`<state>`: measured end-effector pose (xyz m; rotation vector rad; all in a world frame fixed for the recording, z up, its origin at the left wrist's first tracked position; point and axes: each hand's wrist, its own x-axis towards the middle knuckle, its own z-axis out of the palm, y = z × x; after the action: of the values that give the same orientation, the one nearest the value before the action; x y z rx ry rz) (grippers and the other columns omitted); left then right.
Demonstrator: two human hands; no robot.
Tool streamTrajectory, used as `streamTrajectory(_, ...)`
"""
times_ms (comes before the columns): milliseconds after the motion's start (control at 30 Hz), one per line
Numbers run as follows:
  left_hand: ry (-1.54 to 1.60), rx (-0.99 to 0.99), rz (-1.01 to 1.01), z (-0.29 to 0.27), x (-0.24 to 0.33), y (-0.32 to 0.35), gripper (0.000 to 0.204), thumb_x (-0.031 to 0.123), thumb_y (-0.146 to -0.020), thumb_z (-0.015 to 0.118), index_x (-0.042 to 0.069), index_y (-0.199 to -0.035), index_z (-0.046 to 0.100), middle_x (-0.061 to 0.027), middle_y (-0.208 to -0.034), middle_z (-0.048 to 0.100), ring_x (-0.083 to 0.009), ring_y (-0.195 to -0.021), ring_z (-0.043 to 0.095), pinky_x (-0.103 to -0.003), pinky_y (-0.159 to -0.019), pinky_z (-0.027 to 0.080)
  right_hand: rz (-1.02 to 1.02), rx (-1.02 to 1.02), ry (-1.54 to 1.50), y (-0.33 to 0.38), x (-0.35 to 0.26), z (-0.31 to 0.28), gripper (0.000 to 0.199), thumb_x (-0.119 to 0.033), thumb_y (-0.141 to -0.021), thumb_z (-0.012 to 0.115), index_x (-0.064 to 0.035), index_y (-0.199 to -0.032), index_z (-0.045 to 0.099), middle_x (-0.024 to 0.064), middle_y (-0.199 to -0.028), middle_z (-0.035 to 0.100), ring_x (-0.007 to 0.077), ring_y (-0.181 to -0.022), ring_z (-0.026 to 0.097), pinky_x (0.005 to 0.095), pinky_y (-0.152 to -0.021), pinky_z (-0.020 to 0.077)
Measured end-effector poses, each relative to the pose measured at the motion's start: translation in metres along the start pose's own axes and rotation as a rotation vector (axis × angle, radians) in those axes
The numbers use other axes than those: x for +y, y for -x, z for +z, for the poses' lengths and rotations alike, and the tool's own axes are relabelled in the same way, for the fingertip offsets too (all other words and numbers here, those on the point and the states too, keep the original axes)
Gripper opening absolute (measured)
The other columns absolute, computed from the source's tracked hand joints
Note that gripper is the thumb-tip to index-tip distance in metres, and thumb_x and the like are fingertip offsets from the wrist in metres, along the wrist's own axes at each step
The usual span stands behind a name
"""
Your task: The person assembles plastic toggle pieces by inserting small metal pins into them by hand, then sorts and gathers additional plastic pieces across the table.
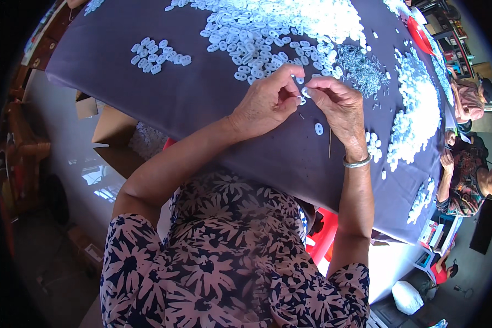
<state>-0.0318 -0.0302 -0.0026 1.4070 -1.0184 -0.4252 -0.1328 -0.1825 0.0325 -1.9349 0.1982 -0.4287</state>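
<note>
Above the near part of the dark cloth-covered table, my two hands meet at the fingertips. My left hand (268, 103) is closed in a pinch on a small white oval piece (302, 101). Thumb and forefinger of my right hand (339, 106) pinch another white oval piece (305, 92) just beside it. Fingers partly cover both pieces, so I cannot tell whether they are joined. Below the hands lie a loose white two-holed oval piece (318, 129), a tiny pin (302, 116) and a thin brown stick (329, 144).
A large heap of white oval pieces (257, 33) spreads beyond my hands, with small metal pins (362, 68) beside it. A smaller cluster (153, 54) lies left, another heap (418, 104) right. An open cardboard box (115, 128) stands below the table's left edge. Other people (467, 169) sit at right.
</note>
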Motion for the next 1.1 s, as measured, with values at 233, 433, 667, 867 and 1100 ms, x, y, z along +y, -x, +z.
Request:
streamTrajectory(233,-0.023,0.035,0.047,0.001,-0.004,-0.001,0.04,-0.004,-0.081,0.059,0.006,-0.117,0.044,-0.0048,-0.076,0.057,-0.0112,-0.065,0.058,-0.025,-0.059,0.048,0.0,-0.041,0.106,0.001,0.0,0.002,0.013,0.003,-0.085,0.064,-0.0013,-0.096,0.068,0.0001,-0.09,0.066,0.0053,-0.082,0.059,0.0192,-0.073,0.0494)
streamTrajectory(433,-0.015,0.072,0.036,0.0,-0.008,-0.001,0.04,-0.005,-0.082,0.057,0.006,-0.118,0.044,-0.0041,-0.076,0.056,-0.0094,-0.065,0.056,-0.025,-0.06,0.047,-0.072,-0.016,0.015,0.003,0.004,0.011,0.017,0.006,-0.084,0.064,-0.0012,-0.099,0.066,-0.0018,-0.09,0.064,0.003,-0.078,0.056,0.0173,-0.069,0.0476)
streamTrajectory(667,0.204,0.026,-0.101,-0.006,-0.003,-0.002,0.037,-0.001,-0.084,0.057,0.005,-0.118,0.044,-0.0028,-0.081,0.059,-0.0078,-0.072,0.057,-0.023,-0.066,0.047,-0.145,-0.015,0.198,0.005,-0.001,0.014,0.031,0.008,-0.073,0.072,-0.0036,-0.101,0.064,-0.0012,-0.091,0.063,0.0038,-0.071,0.057,0.0192,-0.062,0.0494)
streamTrajectory(867,0.31,-0.017,-0.15,-0.013,0.008,-0.005,0.035,0.004,-0.087,0.06,0.004,-0.119,0.046,-0.0023,-0.084,0.059,-0.0061,-0.079,0.056,-0.022,-0.07,0.046,-0.279,0.058,0.287,0.004,-0.005,0.016,0.034,0.008,-0.069,0.074,-0.0051,-0.1,0.065,0.0014,-0.092,0.064,0.0062,-0.068,0.058,0.0203,-0.059,0.0497)
streamTrajectory(1100,0.298,-0.007,-0.12,-0.013,0.007,-0.006,0.035,0.007,-0.088,0.062,0.003,-0.12,0.049,-0.0034,-0.085,0.062,-0.0054,-0.08,0.056,-0.022,-0.071,0.047,-0.347,0.094,0.36,0.003,-0.007,0.019,0.035,0.007,-0.067,0.074,-0.005,-0.099,0.064,0.0035,-0.089,0.063,0.0092,-0.066,0.058,0.0216,-0.059,0.0498)
